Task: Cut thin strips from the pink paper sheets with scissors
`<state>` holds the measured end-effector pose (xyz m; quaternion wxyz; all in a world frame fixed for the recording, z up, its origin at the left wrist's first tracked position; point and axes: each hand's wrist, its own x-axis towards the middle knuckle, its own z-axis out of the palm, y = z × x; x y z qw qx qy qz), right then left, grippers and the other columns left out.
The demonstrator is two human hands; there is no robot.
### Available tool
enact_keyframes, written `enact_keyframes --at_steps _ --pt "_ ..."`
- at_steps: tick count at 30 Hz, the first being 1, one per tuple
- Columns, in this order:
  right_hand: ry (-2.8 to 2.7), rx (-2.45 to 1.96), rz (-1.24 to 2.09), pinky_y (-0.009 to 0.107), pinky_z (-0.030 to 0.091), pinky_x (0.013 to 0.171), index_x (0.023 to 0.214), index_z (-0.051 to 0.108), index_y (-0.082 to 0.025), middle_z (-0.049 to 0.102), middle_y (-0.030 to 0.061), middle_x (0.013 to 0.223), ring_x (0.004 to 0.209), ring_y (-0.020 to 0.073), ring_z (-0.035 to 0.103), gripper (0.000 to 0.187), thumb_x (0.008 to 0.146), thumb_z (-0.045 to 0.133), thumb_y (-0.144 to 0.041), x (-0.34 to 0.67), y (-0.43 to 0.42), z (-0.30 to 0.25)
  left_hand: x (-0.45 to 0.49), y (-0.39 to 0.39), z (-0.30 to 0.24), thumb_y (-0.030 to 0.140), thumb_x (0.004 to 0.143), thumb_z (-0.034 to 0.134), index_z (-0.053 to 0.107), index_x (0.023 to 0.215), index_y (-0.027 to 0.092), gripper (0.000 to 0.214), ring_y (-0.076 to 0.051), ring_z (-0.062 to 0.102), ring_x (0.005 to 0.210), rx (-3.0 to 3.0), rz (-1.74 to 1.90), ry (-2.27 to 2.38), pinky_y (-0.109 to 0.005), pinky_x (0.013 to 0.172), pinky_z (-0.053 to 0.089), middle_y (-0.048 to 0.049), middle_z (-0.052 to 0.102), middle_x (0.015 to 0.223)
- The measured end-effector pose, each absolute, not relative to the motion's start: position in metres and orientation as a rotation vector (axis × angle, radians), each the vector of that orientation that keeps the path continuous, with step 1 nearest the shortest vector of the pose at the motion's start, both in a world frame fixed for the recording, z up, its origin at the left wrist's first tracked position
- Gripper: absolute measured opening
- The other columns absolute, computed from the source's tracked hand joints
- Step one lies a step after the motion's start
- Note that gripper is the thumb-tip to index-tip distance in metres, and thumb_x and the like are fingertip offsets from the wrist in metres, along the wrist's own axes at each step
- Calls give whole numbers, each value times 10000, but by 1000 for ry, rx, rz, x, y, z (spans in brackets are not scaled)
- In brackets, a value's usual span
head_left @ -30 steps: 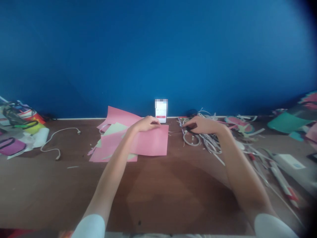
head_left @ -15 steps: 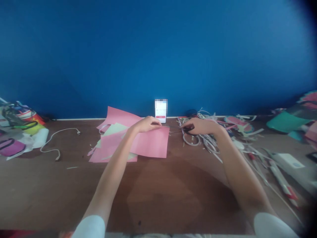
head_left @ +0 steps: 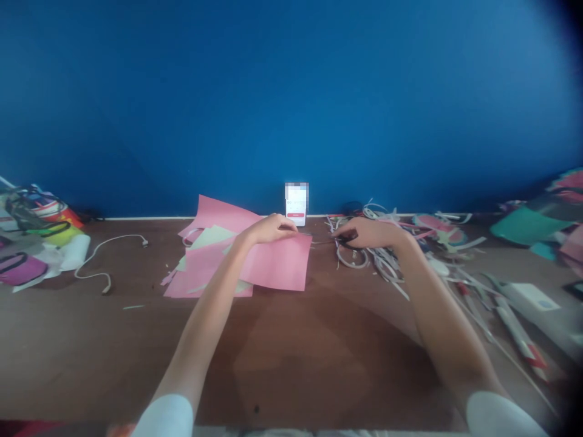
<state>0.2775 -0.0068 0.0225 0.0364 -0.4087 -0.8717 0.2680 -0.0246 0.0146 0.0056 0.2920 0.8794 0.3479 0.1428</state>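
My left hand (head_left: 270,229) pinches the far edge of a pink paper sheet (head_left: 277,264) and holds it slightly lifted over a pile of pink and pale green sheets (head_left: 204,261). My right hand (head_left: 371,232) is closed around dark-handled scissors (head_left: 342,239), whose thin blades point left toward the pink sheet's top right corner. Both arms reach forward over the brown table (head_left: 291,352).
A phone (head_left: 296,203) leans against the blue wall. White paper strips and a coiled cable (head_left: 378,255) lie right of the scissors. A white cable (head_left: 102,258) lies at left, bags and clutter (head_left: 31,237) far left, coloured paper and pens (head_left: 523,291) at right.
My right hand has shifted left with the scissors toward the pink sheet. The sheet's right edge has risen a little in my left hand.
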Motion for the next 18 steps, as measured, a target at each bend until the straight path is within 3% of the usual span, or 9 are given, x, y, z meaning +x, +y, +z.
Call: enact_keyframes --at_steps 11,18 --pt "-2688 -1258 793 299 501 750 1141 703 -179 722 59 1033 885 245 659 472 742 626 -417 280 -3 17 -26 18 4 462 879 515 681 951 211 309 -187 592 903 2319 283 909 -269 700 402 -48 671 1038" --pt "-2683 -1303 707 312 502 770 1105 723 -222 713 34 1086 923 260 655 405 749 611 -380 283 -10 29 -31 21 4 531 871 492 663 977 202 385 -198 570 914 2290 238 944 -261 694 378 -53 644 1060"
